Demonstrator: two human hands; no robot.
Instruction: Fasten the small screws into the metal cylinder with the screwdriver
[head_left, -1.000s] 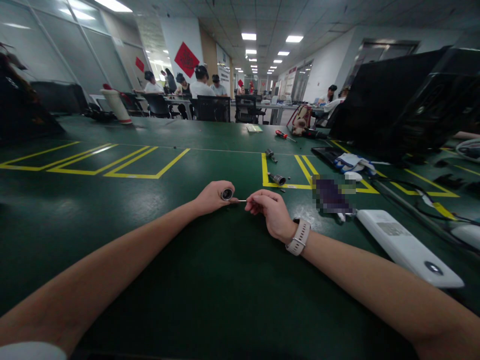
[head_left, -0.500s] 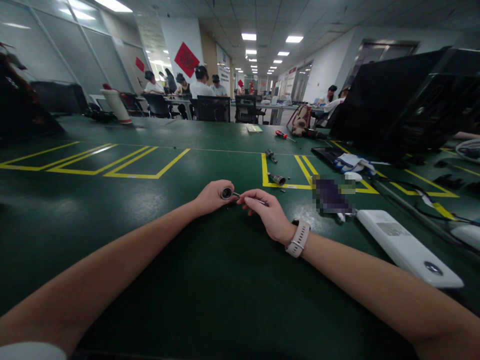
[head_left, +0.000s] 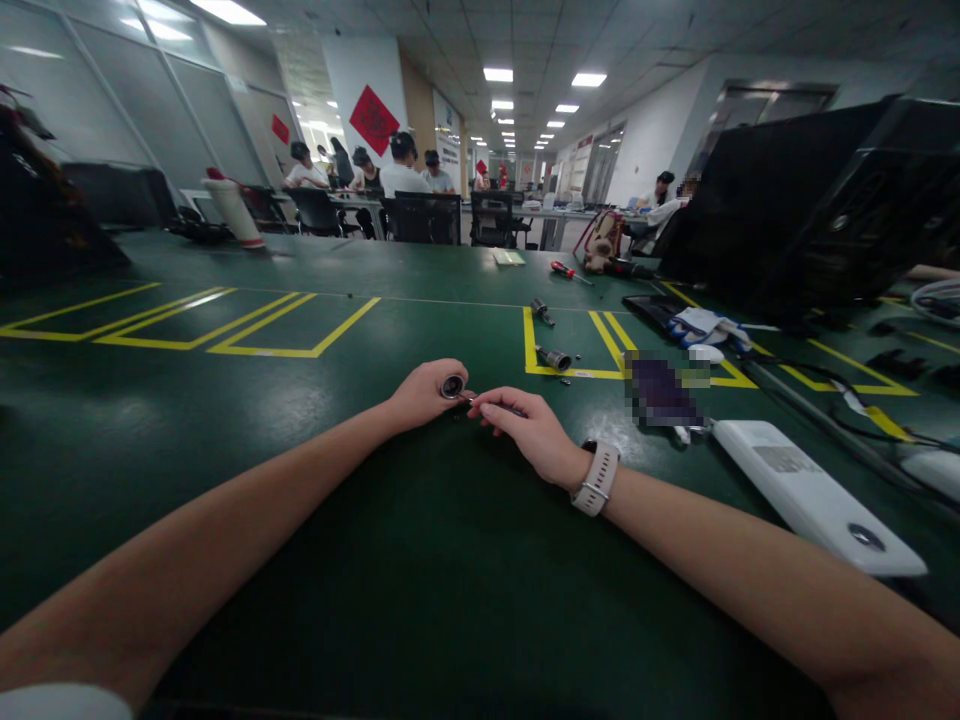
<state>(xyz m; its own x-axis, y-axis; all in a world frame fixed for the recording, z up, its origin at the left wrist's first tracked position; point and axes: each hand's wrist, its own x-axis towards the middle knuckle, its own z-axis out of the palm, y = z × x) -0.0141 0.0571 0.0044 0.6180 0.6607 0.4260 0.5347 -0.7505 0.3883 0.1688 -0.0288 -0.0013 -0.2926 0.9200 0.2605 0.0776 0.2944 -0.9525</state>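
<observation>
My left hand (head_left: 426, 393) is closed around a small cylindrical metal part (head_left: 452, 386), whose round, dark opening faces me. My right hand (head_left: 525, 425), with a pale watch on its wrist, pinches a thin metal rod-like tool (head_left: 471, 399). Its tip is just below and right of the metal part's opening, close to my left fingers; whether they touch I cannot tell. Most of the tool is hidden by my fingers. A tiny dark piece lies on the green table (head_left: 420, 560) beneath my hands.
Two similar metal parts, one nearer (head_left: 555, 358) and one farther (head_left: 541, 312), lie by yellow tape with tiny pieces. Behind them is a red-handled screwdriver (head_left: 564, 269). A phone (head_left: 664, 390), a white power bank (head_left: 817, 495), cables and cloth gloves (head_left: 705, 327) occupy the right side.
The thin tool's tip has dropped from the rim of the metal part to just below it. My right hand has shifted slightly left and down; my left hand is nearly still.
</observation>
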